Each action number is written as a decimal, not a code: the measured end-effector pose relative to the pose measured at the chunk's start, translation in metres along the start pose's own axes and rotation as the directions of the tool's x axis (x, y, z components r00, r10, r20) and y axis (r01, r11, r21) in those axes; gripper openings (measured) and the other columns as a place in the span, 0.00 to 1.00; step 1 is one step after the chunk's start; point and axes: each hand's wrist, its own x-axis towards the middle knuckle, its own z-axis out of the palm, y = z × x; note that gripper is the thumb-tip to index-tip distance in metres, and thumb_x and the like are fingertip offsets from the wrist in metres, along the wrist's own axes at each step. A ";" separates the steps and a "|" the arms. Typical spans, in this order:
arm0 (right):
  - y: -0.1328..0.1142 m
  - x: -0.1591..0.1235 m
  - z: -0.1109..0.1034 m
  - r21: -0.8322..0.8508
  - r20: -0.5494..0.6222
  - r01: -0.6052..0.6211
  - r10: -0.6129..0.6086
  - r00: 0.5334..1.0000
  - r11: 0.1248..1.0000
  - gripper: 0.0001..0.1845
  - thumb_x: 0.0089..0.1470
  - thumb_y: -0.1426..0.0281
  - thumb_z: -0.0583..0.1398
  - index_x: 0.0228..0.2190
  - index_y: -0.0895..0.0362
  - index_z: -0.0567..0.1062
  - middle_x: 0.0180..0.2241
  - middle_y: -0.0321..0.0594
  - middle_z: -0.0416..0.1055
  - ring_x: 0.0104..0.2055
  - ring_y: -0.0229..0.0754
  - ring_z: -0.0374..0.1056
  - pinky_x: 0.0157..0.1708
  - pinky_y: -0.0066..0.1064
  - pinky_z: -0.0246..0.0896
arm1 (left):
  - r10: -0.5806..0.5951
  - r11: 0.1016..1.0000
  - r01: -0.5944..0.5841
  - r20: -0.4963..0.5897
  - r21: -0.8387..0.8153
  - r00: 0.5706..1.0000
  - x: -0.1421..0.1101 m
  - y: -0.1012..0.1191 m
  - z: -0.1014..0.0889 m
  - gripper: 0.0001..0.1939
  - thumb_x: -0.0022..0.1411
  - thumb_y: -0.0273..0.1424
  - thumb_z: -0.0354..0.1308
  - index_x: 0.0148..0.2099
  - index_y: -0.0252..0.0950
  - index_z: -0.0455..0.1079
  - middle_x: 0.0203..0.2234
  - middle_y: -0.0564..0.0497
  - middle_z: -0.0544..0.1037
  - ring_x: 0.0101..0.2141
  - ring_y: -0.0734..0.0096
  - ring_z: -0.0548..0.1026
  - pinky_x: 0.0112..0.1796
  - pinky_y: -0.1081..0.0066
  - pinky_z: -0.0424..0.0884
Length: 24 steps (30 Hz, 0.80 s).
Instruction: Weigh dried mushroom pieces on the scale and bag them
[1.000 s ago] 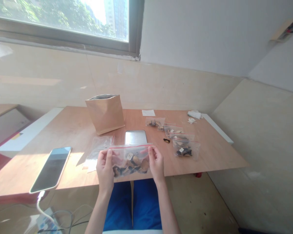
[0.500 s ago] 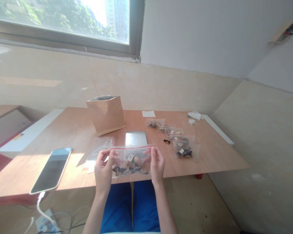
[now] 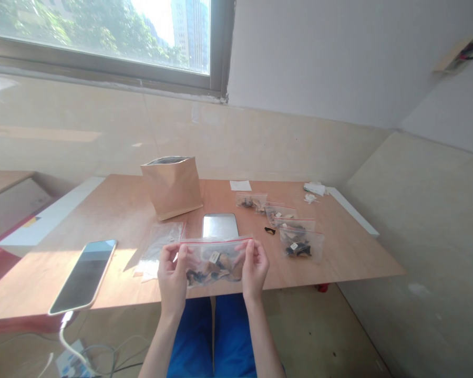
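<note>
A clear zip bag (image 3: 211, 270) with a red seal line hangs between my hands above the table's front edge. Brown and dark dried pieces and a small white labelled packet lie inside it. My left hand (image 3: 174, 270) pinches its upper left corner, thumb towards me. At the upper right corner my right hand (image 3: 255, 268) grips the bag the same way. Just behind the bag is a flat silver-topped scale or tray (image 3: 219, 224), partly covered by it. Flat, clear plastic bags (image 3: 161, 244) lie beyond my left hand.
Several filled zip bags (image 3: 301, 248) stand in a row to the right, near a small dark piece (image 3: 269, 231). An open brown paper pouch (image 3: 172, 188) stands at the back left. A phone (image 3: 83, 275) with a cable (image 3: 69, 336) lies left. White papers (image 3: 240, 186) lie behind.
Both hands have shifted slightly to the right, carrying the bag with them. Its top edge stays stretched between them, and the contents have settled a little differently.
</note>
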 end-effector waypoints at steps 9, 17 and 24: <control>0.001 0.002 0.000 -0.020 0.157 -0.034 0.037 0.987 0.999 0.19 0.53 0.54 0.57 0.26 0.57 0.70 0.24 0.38 0.74 0.19 0.35 0.65 0.23 0.27 0.62 | 0.029 0.996 -0.029 -0.002 0.082 1.000 0.001 -0.004 -0.003 0.17 0.52 0.45 0.59 0.30 0.35 0.69 0.19 0.57 0.68 0.16 0.81 0.61 0.15 0.79 0.57; -0.001 0.004 -0.005 -0.036 0.215 -0.016 0.023 0.976 0.999 0.15 0.52 0.58 0.60 0.28 0.58 0.75 0.28 0.40 0.76 0.23 0.36 0.66 0.28 0.29 0.66 | 0.049 0.993 -0.047 -0.018 0.106 0.999 0.005 0.001 -0.008 0.17 0.51 0.45 0.60 0.31 0.35 0.72 0.24 0.52 0.75 0.25 0.74 0.70 0.21 0.78 0.66; -0.004 0.003 -0.008 -0.029 0.247 -0.018 0.025 0.969 0.999 0.15 0.55 0.59 0.56 0.28 0.57 0.75 0.29 0.38 0.76 0.22 0.34 0.65 0.27 0.27 0.63 | 0.105 0.984 -0.107 0.022 0.142 0.994 0.004 0.005 -0.011 0.14 0.53 0.43 0.59 0.28 0.36 0.71 0.23 0.52 0.75 0.27 0.74 0.71 0.26 0.76 0.68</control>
